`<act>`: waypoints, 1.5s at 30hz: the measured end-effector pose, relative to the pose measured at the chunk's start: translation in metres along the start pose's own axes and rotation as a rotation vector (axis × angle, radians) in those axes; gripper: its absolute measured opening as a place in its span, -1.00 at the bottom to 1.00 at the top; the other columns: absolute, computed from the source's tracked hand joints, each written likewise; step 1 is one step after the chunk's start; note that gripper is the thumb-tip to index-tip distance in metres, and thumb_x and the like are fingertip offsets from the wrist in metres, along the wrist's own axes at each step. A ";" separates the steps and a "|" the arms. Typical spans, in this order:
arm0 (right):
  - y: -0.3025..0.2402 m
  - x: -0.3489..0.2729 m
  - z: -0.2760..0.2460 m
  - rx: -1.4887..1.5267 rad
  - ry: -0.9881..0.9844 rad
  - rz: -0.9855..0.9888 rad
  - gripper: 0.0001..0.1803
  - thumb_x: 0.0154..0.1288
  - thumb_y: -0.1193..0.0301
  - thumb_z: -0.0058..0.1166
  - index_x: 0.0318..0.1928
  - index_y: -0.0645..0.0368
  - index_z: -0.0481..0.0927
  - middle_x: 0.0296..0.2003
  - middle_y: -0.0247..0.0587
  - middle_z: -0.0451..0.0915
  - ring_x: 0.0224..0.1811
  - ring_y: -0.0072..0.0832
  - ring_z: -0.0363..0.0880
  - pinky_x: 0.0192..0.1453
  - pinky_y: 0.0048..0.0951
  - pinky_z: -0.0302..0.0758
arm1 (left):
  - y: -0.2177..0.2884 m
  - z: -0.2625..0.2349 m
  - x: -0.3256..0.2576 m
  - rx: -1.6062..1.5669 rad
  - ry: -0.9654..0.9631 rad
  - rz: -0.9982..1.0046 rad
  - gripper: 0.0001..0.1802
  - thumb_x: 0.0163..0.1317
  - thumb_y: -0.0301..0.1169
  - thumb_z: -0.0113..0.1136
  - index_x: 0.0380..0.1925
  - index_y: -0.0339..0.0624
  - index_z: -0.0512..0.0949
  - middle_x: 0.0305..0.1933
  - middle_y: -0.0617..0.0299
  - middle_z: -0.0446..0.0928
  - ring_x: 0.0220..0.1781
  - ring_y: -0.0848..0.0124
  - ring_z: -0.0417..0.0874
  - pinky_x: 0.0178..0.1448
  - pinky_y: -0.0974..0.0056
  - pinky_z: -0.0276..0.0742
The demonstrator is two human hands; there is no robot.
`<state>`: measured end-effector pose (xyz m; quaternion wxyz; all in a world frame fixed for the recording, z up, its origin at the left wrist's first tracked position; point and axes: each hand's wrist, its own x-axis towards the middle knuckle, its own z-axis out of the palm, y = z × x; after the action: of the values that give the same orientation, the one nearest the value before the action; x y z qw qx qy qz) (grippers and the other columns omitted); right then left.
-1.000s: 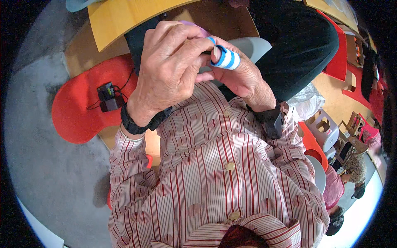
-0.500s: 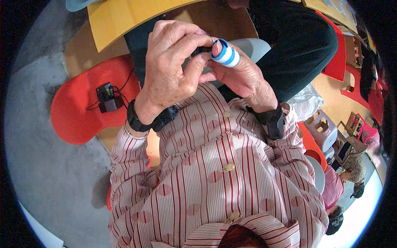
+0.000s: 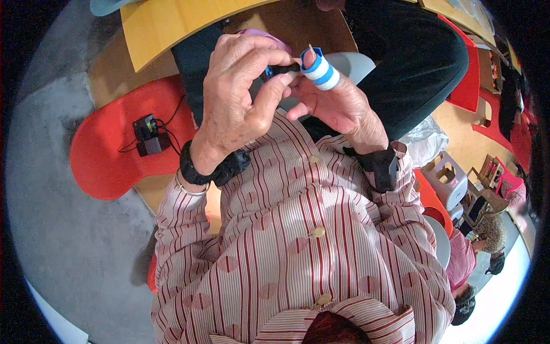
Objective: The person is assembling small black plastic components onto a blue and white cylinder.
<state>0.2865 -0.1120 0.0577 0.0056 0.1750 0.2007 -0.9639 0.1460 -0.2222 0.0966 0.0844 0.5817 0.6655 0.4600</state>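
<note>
Pinching a small dark object (image 3: 281, 70) between thumb and curled fingers, the left hand (image 3: 238, 94) sits close against the right hand (image 3: 332, 103), the two meeting in front of the chest. The dark object is mostly hidden by the fingers, with a bit of blue showing at its side, so its kind cannot be told. The right hand is loosely cupped, one finger raised and wrapped in a white-and-blue bandage (image 3: 319, 71), and that finger touches the end of the dark object. Both wrists wear black bands, the left wrist band (image 3: 213, 169) and the right wrist band (image 3: 380, 166), above the cuffs of a red-and-white striped shirt (image 3: 303, 252). Beyond the hands lie dark trousers (image 3: 412, 63) and a pale grey seat (image 3: 355, 63). To the left a red chair seat (image 3: 114, 166) carries a small black device with wires (image 3: 149, 135), standing on a grey floor (image 3: 57, 229). Above it curves the yellow edge of a desk (image 3: 172, 28). At the right edge are small grey stools (image 3: 450, 180) and another person seated (image 3: 475, 252).
</note>
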 end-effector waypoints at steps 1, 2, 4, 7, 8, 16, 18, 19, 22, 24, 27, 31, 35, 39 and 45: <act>0.000 0.001 -0.001 0.000 -0.002 0.002 -0.49 0.20 0.03 0.09 -0.02 0.17 0.47 -0.19 -0.14 0.54 -0.08 -0.40 0.52 -0.26 -0.35 0.64 | 0.000 -0.001 0.000 -0.009 0.004 -0.007 -0.81 -0.14 -0.53 0.21 -0.42 -0.24 0.55 -0.28 0.16 0.51 -0.19 0.20 0.47 -0.08 0.21 0.35; -0.001 0.001 -0.002 -0.058 0.022 0.014 -0.48 0.21 0.02 0.08 -0.03 0.17 0.46 -0.19 -0.12 0.54 -0.10 -0.39 0.52 -0.29 -0.36 0.64 | 0.000 -0.002 -0.001 -0.006 0.005 -0.009 -0.81 -0.14 -0.53 0.21 -0.42 -0.24 0.55 -0.28 0.16 0.51 -0.19 0.20 0.47 -0.08 0.21 0.35; -0.001 0.001 -0.001 -0.118 0.049 0.024 -0.48 0.21 0.01 0.07 -0.03 0.17 0.46 -0.19 -0.11 0.53 -0.11 -0.39 0.53 -0.31 -0.37 0.64 | 0.001 -0.003 -0.001 -0.035 -0.022 -0.031 -0.81 -0.13 -0.52 0.22 -0.42 -0.25 0.55 -0.27 0.15 0.51 -0.19 0.19 0.47 -0.10 0.22 0.37; -0.004 -0.001 0.002 -0.139 0.061 0.029 -0.47 0.18 -0.01 0.11 -0.06 0.17 0.46 -0.25 -0.27 0.54 -0.25 -0.57 0.52 -0.36 -0.48 0.63 | 0.001 -0.002 0.000 -0.038 -0.034 0.000 -0.82 -0.13 -0.52 0.22 -0.42 -0.25 0.55 -0.27 0.14 0.51 -0.19 0.19 0.47 -0.10 0.22 0.37; -0.003 -0.001 0.001 -0.142 0.062 0.015 -0.47 0.18 -0.01 0.11 -0.06 0.17 0.47 -0.25 -0.28 0.54 -0.26 -0.58 0.52 -0.37 -0.49 0.63 | 0.001 -0.001 0.000 -0.038 -0.035 -0.001 -0.82 -0.13 -0.52 0.22 -0.42 -0.25 0.55 -0.27 0.14 0.51 -0.19 0.19 0.47 -0.10 0.22 0.37; -0.001 0.001 0.003 -0.203 0.048 -0.021 -0.51 0.19 0.02 0.11 -0.08 0.16 0.52 -0.26 -0.31 0.55 -0.28 -0.62 0.52 -0.38 -0.49 0.63 | -0.001 -0.001 -0.003 -0.001 -0.036 -0.019 -0.82 -0.14 -0.52 0.22 -0.43 -0.23 0.56 -0.28 0.14 0.51 -0.19 0.17 0.47 -0.08 0.21 0.36; 0.000 0.002 0.007 -0.213 0.071 -0.025 -0.51 0.17 0.02 0.13 -0.09 0.15 0.52 -0.29 -0.34 0.54 -0.30 -0.63 0.51 -0.39 -0.49 0.63 | -0.002 -0.002 -0.005 0.005 -0.030 -0.015 -0.81 -0.14 -0.52 0.22 -0.42 -0.23 0.55 -0.28 0.15 0.52 -0.20 0.18 0.47 -0.08 0.21 0.36; 0.001 0.002 0.008 -0.213 0.074 -0.027 -0.51 0.17 0.02 0.13 -0.09 0.15 0.52 -0.29 -0.34 0.54 -0.30 -0.63 0.51 -0.39 -0.49 0.63 | -0.002 -0.001 -0.005 0.005 -0.026 -0.007 -0.81 -0.15 -0.53 0.22 -0.42 -0.23 0.55 -0.29 0.15 0.52 -0.20 0.18 0.47 -0.08 0.21 0.36; 0.005 0.004 0.014 -0.234 0.189 -0.030 -0.52 0.13 0.03 0.18 -0.11 0.14 0.53 -0.33 -0.37 0.52 -0.33 -0.64 0.49 -0.41 -0.50 0.62 | -0.002 -0.001 -0.003 -0.010 -0.038 -0.001 -0.80 -0.15 -0.54 0.22 -0.41 -0.22 0.55 -0.30 0.17 0.53 -0.21 0.19 0.47 -0.08 0.22 0.36; 0.009 0.006 0.019 -0.199 0.263 -0.057 -0.55 0.09 0.05 0.22 -0.17 0.13 0.55 -0.37 -0.40 0.50 -0.36 -0.66 0.47 -0.44 -0.51 0.61 | 0.000 0.000 -0.004 -0.022 -0.027 -0.026 -0.79 -0.15 -0.55 0.22 -0.41 -0.21 0.55 -0.30 0.17 0.53 -0.21 0.20 0.48 -0.07 0.23 0.36; 0.010 0.008 0.018 -0.243 0.256 -0.083 -0.59 0.08 0.07 0.24 -0.23 0.12 0.57 -0.38 -0.41 0.49 -0.39 -0.67 0.47 -0.46 -0.53 0.60 | 0.000 0.000 -0.005 -0.041 -0.010 -0.068 -0.79 -0.15 -0.56 0.20 -0.40 -0.21 0.55 -0.28 0.18 0.54 -0.20 0.21 0.48 -0.06 0.24 0.37; 0.010 0.009 0.020 -0.250 0.251 -0.115 -0.59 0.08 0.05 0.24 -0.25 0.11 0.58 -0.39 -0.42 0.49 -0.40 -0.68 0.47 -0.46 -0.55 0.60 | 0.003 0.002 -0.005 -0.061 0.027 -0.141 -0.79 -0.13 -0.56 0.17 -0.40 -0.22 0.55 -0.27 0.16 0.54 -0.19 0.21 0.49 -0.06 0.24 0.38; 0.012 0.008 0.022 -0.207 0.248 -0.153 -0.56 0.10 0.01 0.21 -0.22 0.12 0.58 -0.38 -0.42 0.49 -0.36 -0.66 0.48 -0.44 -0.55 0.60 | 0.010 0.006 -0.006 -0.087 0.072 -0.185 -0.79 -0.13 -0.57 0.17 -0.39 -0.22 0.55 -0.27 0.15 0.54 -0.19 0.20 0.49 -0.09 0.25 0.40; 0.015 0.006 0.016 -0.201 0.223 -0.163 -0.49 0.14 -0.01 0.15 -0.11 0.16 0.54 -0.35 -0.37 0.52 -0.30 -0.64 0.51 -0.40 -0.54 0.61 | 0.013 0.007 -0.006 -0.041 0.074 -0.160 -0.78 -0.14 -0.57 0.17 -0.38 -0.23 0.56 -0.27 0.12 0.53 -0.19 0.18 0.50 -0.12 0.25 0.44; 0.019 0.004 0.017 -0.119 0.193 -0.144 -0.45 0.18 -0.03 0.10 -0.04 0.18 0.51 -0.34 -0.33 0.53 -0.27 -0.58 0.53 -0.34 -0.52 0.62 | 0.014 0.009 -0.007 0.023 0.095 -0.107 -0.73 -0.20 -0.58 0.17 -0.36 -0.25 0.55 -0.27 0.11 0.54 -0.21 0.16 0.51 -0.11 0.21 0.44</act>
<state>0.2789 -0.1358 0.0633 -0.0727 0.2513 0.2694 -0.9268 0.1635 -0.2252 0.0988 0.0705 0.5238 0.7042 0.4742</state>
